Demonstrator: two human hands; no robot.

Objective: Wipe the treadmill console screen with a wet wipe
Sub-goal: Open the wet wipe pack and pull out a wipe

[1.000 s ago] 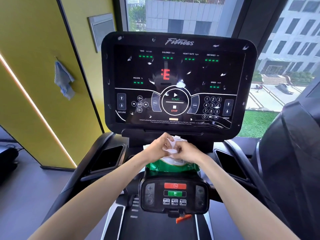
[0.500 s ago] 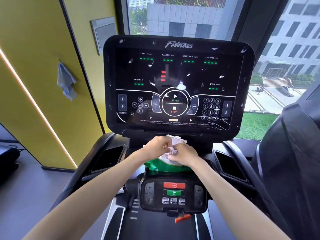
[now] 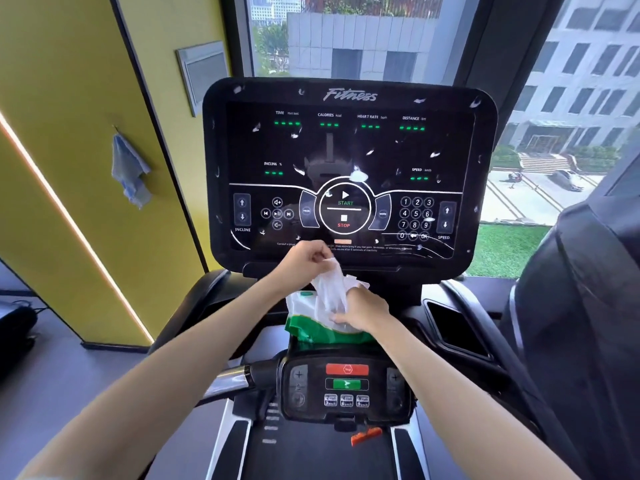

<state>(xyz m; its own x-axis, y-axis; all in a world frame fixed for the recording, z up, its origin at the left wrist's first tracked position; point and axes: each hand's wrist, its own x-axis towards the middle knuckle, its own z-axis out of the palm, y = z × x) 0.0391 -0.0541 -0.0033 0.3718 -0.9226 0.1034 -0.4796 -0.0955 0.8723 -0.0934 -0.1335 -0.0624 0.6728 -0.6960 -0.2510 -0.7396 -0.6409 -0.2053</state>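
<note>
Head view: left hand (image 3: pixel 304 258) pinches the top of a wet wipe (image 3: pixel 330 289) just below the console screen (image 3: pixel 346 161); right hand (image 3: pixel 363 311) presses fingers down on the green wipe pack (image 3: pixel 311 327), wipe stretched between both.

Console screen (image 3: pixel 349 161): glossy black plastic or glass, reflective, flecked with white smears. Wet wipe (image 3: pixel 330 289): thin, soft, translucent white cloth, crumpled. Wipe pack (image 3: pixel 304 327): shiny green-and-white plastic film, wrinkled. Lower control panel (image 3: pixel 346 386): glossy black plastic, matt buttons. Handlebar (image 3: pixel 228 377): polished metal. Hanging rag (image 3: pixel 130 168): blue cloth, rumpled. Wall (image 3: pixel 69 133): matt yellow.
</note>
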